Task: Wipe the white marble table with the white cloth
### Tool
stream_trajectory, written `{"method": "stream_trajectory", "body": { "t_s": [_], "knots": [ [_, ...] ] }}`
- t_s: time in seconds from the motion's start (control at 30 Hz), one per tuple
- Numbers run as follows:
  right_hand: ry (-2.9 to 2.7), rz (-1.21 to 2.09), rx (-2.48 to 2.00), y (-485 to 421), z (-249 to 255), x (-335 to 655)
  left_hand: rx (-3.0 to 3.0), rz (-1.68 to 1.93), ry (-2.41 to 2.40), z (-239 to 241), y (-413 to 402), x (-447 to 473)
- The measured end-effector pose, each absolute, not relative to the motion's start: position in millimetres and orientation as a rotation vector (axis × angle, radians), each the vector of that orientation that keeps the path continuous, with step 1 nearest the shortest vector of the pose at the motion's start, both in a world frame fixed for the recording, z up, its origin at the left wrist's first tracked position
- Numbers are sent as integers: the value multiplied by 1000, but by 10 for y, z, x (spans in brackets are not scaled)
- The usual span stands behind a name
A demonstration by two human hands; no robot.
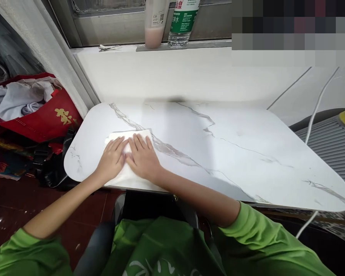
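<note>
A white cloth or paper sheet (123, 178) lies flat on the left part of a white marble-patterned table (178, 126). My left hand (112, 158) presses on it, palm down with fingers stretched out. Just to its right, my right hand (142, 156) rests on the same sheet, its fingers flat and slightly spread. The two hands almost touch at the thumbs. Neither hand is wrapped round anything. The sheet's middle is hidden under both palms, and its near edge reaches the table's front edge.
On the sill behind stand a cup with pink liquid (154, 30) and a green-labelled water bottle (182, 23). A red bag (46, 119) with white fabric sits at left. A white cable (316, 109) runs past the table's right side, near a grey ribbed object (324, 142).
</note>
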State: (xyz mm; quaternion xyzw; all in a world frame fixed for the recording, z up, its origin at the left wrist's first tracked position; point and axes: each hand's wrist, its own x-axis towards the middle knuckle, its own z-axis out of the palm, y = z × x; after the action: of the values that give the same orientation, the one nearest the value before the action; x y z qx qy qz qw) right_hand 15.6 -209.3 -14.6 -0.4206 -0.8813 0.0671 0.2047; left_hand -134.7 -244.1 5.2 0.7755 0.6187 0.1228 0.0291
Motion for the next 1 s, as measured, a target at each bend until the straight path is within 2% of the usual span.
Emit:
{"method": "stream_trajectory", "body": {
  "t_s": [0.23,0.63,0.83,1.0],
  "knots": [
    [-2494,241,-1169,-1981,-84,-90,2206,400,1943,92,-2242,-1526],
    [-2350,283,-1285,-386,-85,-1028,2201,742,1924,-31,-471,-2441],
    [-2309,283,-1332,-3,-116,-1161,2222,639,1917,-27,-50,-2532],
    [-2349,288,-1327,-53,-130,-1144,2234,414,1975,-67,-124,-2529]
  ]
}}
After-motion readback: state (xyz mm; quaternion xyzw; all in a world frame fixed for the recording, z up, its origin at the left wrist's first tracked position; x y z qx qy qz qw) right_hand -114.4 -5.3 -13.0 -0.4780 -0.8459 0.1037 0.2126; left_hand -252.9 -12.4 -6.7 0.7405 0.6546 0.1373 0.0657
